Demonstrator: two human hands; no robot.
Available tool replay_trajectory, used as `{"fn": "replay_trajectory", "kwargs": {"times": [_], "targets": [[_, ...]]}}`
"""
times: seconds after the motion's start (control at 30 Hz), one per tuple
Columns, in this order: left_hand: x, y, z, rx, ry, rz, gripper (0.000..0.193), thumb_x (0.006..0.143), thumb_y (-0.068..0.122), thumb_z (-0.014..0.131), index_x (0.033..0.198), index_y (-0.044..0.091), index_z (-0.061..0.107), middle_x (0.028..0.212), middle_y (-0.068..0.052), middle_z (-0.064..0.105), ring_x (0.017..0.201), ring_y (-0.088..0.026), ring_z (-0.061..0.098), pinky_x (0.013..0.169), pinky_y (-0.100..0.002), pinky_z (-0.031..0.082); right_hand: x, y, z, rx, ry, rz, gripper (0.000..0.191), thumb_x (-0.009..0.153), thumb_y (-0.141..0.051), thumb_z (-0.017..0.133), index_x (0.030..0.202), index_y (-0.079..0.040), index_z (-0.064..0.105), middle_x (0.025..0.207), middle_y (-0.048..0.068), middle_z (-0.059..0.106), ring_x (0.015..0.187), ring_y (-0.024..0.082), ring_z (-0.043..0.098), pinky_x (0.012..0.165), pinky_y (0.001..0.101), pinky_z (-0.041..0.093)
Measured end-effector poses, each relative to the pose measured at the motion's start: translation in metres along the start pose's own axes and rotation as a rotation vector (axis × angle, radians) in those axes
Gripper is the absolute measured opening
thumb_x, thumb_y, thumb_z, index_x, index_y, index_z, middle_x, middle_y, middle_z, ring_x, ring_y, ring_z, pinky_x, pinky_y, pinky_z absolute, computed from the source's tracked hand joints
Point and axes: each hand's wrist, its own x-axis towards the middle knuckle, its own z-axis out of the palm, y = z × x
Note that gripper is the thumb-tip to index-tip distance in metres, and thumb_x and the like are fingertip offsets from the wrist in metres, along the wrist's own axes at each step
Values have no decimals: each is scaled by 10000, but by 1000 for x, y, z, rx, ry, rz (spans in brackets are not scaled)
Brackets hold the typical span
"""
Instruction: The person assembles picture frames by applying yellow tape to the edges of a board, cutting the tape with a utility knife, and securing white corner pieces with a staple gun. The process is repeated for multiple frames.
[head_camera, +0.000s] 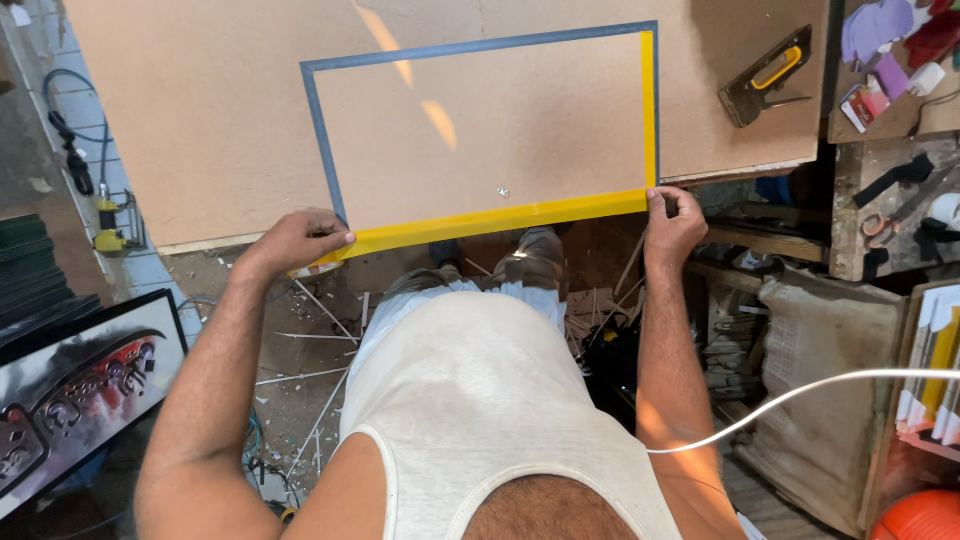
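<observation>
A rectangular pane with a grey border (480, 130) lies on a brown board (200, 110) and juts over its near edge. Yellow tape (500, 218) runs along the pane's near edge and up its right side. My left hand (295, 240) presses on the tape's left end at the pane's near left corner; something round and yellow-white shows just under it. At the near right corner, my right hand (672, 222) pinches the tape's other end.
A yellow-handled staple gun (765, 78) rests at the board's right end. Scissors (885, 222) and clutter sit on a bench to the right. A framed picture (80, 385) leans at lower left. Scraps litter the floor (310, 350). A white cable (800, 390) crosses my right arm.
</observation>
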Motion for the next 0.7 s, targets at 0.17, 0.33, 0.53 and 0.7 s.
{"fn": "replay_trajectory", "kwargs": {"times": [0.17,0.33,0.53,0.7], "targets": [[6,-16,0,101,47,64,320,907,350,742,986,41,760,800,-84,730,635,-131,659,591,-315,547,8,-7,0,130,-16,303,628,859,-120,865,1361,-56,493,997,53,670,822,180,664,736,346,557],[4,-22,6,160,125,253,330,891,370,775,973,50,784,827,-73,760,712,-115,683,676,-314,545,-30,-75,26,-362,63,-338,400,903,-153,814,1254,-72,641,1208,135,679,1125,328,619,991,465,426],[2,13,63,15,44,-24,343,932,406,703,1051,88,754,835,-75,739,628,-167,653,603,-347,557,-108,-182,99,-61,-673,-1210,728,1010,-466,619,1499,48,455,1584,230,440,1508,339,377,1259,504,257],[-3,25,80,-9,127,59,346,919,400,705,1071,93,760,866,-97,758,706,-173,704,665,-350,577,-125,-181,107,-73,-808,-1200,815,1003,-490,574,1554,74,365,1639,210,348,1541,325,317,1273,479,244]]}}
